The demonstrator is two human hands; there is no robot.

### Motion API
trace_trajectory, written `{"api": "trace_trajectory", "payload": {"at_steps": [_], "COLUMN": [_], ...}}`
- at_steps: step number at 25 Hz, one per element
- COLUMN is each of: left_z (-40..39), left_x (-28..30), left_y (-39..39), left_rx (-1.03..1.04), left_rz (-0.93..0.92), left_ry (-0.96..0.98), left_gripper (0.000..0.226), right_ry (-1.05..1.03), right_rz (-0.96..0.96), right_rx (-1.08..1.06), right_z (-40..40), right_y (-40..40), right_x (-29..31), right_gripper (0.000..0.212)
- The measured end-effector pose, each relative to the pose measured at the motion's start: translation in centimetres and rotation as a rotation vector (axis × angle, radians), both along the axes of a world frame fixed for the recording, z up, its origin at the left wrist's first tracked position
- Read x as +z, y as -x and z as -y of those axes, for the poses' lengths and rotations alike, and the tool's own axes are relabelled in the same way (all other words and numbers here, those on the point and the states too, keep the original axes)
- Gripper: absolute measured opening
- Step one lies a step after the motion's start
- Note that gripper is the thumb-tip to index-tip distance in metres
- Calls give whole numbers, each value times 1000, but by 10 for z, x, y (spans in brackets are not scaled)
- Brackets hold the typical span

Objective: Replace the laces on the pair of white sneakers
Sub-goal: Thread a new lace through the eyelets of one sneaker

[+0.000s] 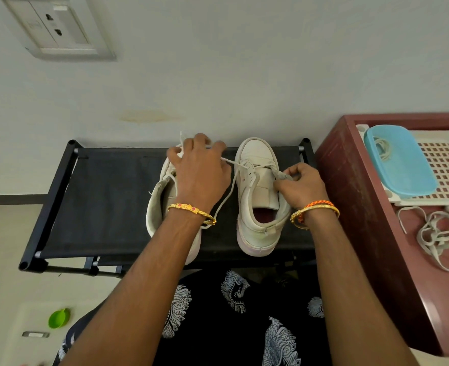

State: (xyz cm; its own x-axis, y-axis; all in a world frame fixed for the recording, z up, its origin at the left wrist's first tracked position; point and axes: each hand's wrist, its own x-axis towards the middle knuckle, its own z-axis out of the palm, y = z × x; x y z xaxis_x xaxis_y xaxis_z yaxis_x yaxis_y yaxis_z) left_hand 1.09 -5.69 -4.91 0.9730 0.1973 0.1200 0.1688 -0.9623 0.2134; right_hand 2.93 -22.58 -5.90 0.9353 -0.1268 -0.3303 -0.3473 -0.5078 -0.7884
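Head view: left hand (199, 167) pulls lace (228, 186); right hand (301, 184) pinches right sneaker (257, 196).

A wall socket (57, 27) is seen at upper left. A blue lidded box (403, 165) is set on a white perforated tray (448, 167) at right. A green cap (59, 318) is seen at lower left.

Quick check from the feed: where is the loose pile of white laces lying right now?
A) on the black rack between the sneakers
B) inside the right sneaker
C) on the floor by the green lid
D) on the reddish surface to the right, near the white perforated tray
D: the loose laces lie in a tangle on the reddish surface, just in front of the white perforated tray, away from both sneakers.
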Motion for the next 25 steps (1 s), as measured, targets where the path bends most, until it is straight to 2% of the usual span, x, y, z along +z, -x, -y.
{"api": "trace_trajectory", "payload": {"at_steps": [2,4,8,12,15,18,21,25], "left_z": [6,13,13,13,18,13,7,6], "left_x": [-2,-6,-11,-7,-5,-5,1,28], "left_y": [-1,-2,-4,-6,-7,-8,-9,-9], "left_rx": [-168,-223,-159,-33,-38,-27,27,77], "left_rz": [-1,-38,-44,-102,-158,-214,-170,-152], "left_ry": [60,56,-24,42,62,321,649,1219], "left_gripper": [30,26,26,18,18,16,21,29], "right_ry": [15,14,2,-3,-8,-14,-17,-23], "right_rz": [7,8,7,7,5,-10,-15,54], "right_rx": [15,21,4,9,10,-2,5,89], "right_z": [-1,-1,1,2,2,4,7,4], "right_y": [0,1,2,3,3,2,3,2], "right_x": [1,2,1,1,1,2,2,4], "right_gripper": [17,16,15,16,15,16,18,20]}}
